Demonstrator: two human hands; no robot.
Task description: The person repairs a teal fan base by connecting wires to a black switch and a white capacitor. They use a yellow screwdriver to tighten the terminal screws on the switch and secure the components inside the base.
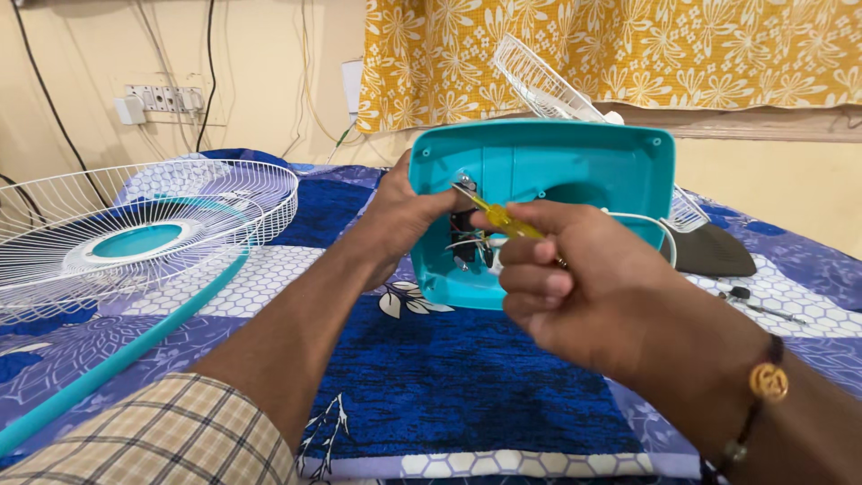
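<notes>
A teal plastic fan base (575, 171) stands on its edge on the bed, its hollow underside facing me, with wires and small parts inside. My left hand (400, 220) grips the base's left rim, thumb inside the hollow. My right hand (561, 278) is closed around a yellow-handled screwdriver (503, 218). The screwdriver's metal tip points up and left into the hollow, near a screw beside my left thumb.
A white wire fan guard (135, 233) with a teal centre and teal rim band lies at the left. A second white guard (543, 85) leans behind the base. A dark flat piece (714, 251) and small screws (750, 301) lie at the right on the blue patterned bedsheet.
</notes>
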